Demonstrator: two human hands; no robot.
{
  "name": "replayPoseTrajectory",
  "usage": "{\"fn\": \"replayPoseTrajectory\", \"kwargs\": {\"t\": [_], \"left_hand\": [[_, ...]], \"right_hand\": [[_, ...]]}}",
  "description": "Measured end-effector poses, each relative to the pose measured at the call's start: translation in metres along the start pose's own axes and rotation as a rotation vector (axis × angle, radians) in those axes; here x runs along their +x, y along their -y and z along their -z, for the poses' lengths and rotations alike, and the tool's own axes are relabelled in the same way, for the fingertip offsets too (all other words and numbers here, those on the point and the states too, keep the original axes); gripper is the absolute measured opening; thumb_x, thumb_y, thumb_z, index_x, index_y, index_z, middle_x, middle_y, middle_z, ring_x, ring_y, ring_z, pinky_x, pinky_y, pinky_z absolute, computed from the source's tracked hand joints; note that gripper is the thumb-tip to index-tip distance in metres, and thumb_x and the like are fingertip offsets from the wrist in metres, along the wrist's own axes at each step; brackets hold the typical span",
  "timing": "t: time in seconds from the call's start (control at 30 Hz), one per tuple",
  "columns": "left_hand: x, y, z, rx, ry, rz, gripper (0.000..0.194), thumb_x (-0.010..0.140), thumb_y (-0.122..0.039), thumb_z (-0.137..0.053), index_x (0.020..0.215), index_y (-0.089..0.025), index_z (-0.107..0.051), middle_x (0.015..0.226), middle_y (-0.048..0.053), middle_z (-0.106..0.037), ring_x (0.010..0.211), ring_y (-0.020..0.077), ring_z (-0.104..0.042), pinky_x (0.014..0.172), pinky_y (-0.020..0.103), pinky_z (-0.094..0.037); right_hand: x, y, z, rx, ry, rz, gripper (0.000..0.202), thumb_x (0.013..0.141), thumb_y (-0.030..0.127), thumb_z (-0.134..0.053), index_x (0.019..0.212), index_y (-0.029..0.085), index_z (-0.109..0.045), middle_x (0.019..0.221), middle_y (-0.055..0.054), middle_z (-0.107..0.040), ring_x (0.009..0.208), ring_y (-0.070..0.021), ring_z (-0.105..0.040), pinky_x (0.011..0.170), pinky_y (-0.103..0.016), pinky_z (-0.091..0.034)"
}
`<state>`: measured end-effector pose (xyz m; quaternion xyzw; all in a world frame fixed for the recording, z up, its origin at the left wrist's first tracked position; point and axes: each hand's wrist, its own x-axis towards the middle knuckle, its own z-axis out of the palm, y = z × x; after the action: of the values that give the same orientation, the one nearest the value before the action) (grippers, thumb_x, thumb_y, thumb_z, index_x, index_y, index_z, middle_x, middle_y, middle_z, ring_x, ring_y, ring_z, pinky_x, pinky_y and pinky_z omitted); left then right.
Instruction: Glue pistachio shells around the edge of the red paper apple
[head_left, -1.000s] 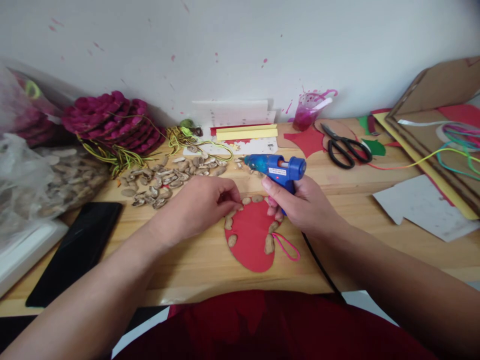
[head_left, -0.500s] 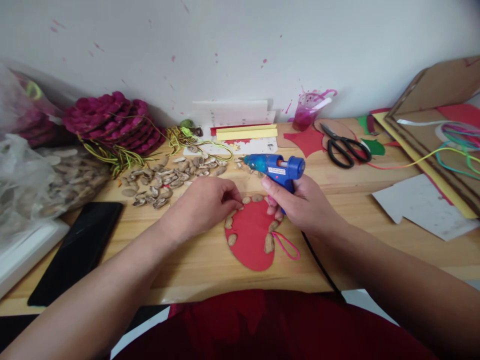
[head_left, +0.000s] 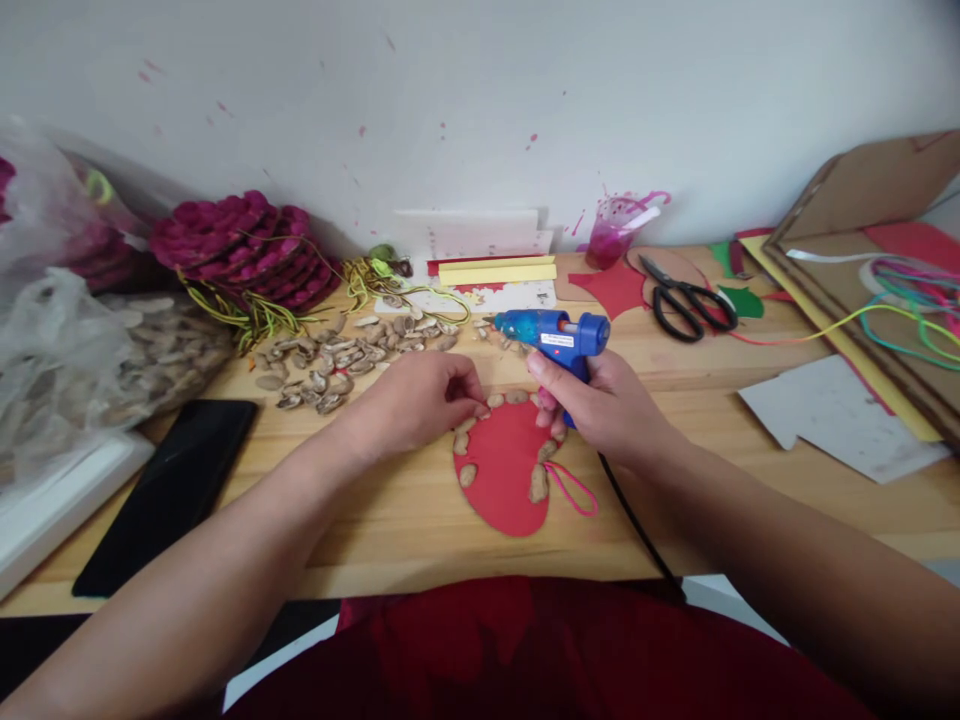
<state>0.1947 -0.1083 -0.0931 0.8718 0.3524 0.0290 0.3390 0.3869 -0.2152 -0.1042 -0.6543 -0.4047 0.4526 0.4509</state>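
Note:
A red paper cutout (head_left: 504, 470) lies flat on the wooden table, with peanut shells along its upper rim and both sides. My left hand (head_left: 431, 392) is closed in a pinch at the upper left rim, pressing on a small peanut shell (head_left: 484, 411) mostly covered by the fingertips. My right hand (head_left: 615, 410) grips a blue glue gun (head_left: 559, 335), its nozzle pointing left above the cutout. The lower right fingers cover part of the cutout's right rim. A pink cord loop (head_left: 574, 490) sticks out at the cutout's right side.
Loose peanut shells (head_left: 352, 352) spread at left, beside a bag of shells (head_left: 161, 335) and a black phone (head_left: 169, 495). Stacked magenta pieces (head_left: 244, 250), a cup (head_left: 613, 232), scissors (head_left: 686, 298) and cardboard (head_left: 870, 190) line the back. The glue gun's cable (head_left: 634, 520) runs down the front.
The view has shifted slightly, moving the scene a little. Both hands keep nearly the same positions, the left pinching at the rim and the right holding the glue gun.

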Motion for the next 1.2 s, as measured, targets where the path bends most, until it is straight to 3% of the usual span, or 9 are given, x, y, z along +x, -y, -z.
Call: {"fn": "replayPoseTrajectory", "kwargs": {"t": [0.13, 0.3, 0.5, 0.7, 0.9, 1.2], "left_hand": [[-0.003, -0.001, 0.016, -0.056, -0.017, 0.009, 0.02, 0.084, -0.037, -0.064, 0.082, -0.019, -0.073, 0.071, -0.001, -0.071, 0.063, 0.0131, -0.059, 0.06, 0.024, -0.04], [-0.013, -0.006, 0.031, 0.138, -0.045, 0.012, 0.023, 0.083, -0.041, -0.065, 0.077, -0.02, -0.072, 0.067, -0.002, -0.069, 0.059, 0.0119, -0.054, 0.06, 0.025, -0.037], [-0.012, -0.007, 0.018, 0.098, -0.087, -0.015, 0.012, 0.081, -0.029, -0.064, 0.082, -0.021, -0.074, 0.073, -0.001, -0.073, 0.065, 0.0133, -0.06, 0.064, 0.025, -0.04], [-0.003, -0.003, 0.003, 0.053, -0.057, -0.005, 0.012, 0.081, -0.029, -0.067, 0.084, -0.02, -0.074, 0.077, 0.001, -0.075, 0.067, 0.0147, -0.063, 0.063, 0.026, -0.042], [0.001, -0.002, 0.003, 0.043, -0.005, 0.038, 0.012, 0.081, -0.028, -0.067, 0.083, -0.019, -0.074, 0.073, 0.001, -0.073, 0.064, 0.0145, -0.061, 0.061, 0.026, -0.041], [0.004, 0.004, 0.001, 0.033, -0.022, 0.033, 0.012, 0.079, -0.031, -0.07, 0.083, -0.02, -0.073, 0.076, 0.002, -0.074, 0.067, 0.0155, -0.062, 0.063, 0.026, -0.041]], "right_hand": [[0.002, 0.001, 0.001, 0.102, 0.005, 0.02, 0.034, 0.088, 0.051, -0.073, 0.083, 0.02, -0.059, 0.059, 0.005, -0.058, 0.048, -0.0133, -0.064, 0.039, -0.023, -0.053], [0.004, 0.0, 0.003, 0.143, -0.024, 0.068, 0.036, 0.086, 0.053, -0.074, 0.083, 0.02, -0.059, 0.061, 0.004, -0.057, 0.056, -0.0149, -0.066, 0.041, -0.023, -0.053], [0.008, -0.001, 0.003, 0.101, -0.069, 0.1, 0.034, 0.087, 0.051, -0.074, 0.082, 0.019, -0.061, 0.064, 0.002, -0.06, 0.061, -0.0129, -0.066, 0.048, -0.02, -0.054], [0.008, -0.003, 0.002, 0.096, -0.048, 0.075, 0.037, 0.086, 0.054, -0.074, 0.084, 0.019, -0.06, 0.065, 0.003, -0.059, 0.065, -0.0148, -0.071, 0.048, -0.019, -0.054], [0.007, -0.003, 0.002, 0.07, -0.035, 0.054, 0.039, 0.086, 0.057, -0.073, 0.091, 0.02, -0.062, 0.066, 0.002, -0.063, 0.063, -0.0156, -0.071, 0.047, -0.02, -0.055], [0.005, 0.001, 0.002, 0.019, -0.067, 0.048, 0.035, 0.087, 0.052, -0.073, 0.086, 0.02, -0.059, 0.064, 0.003, -0.061, 0.063, -0.0162, -0.073, 0.043, -0.017, -0.049]]}}
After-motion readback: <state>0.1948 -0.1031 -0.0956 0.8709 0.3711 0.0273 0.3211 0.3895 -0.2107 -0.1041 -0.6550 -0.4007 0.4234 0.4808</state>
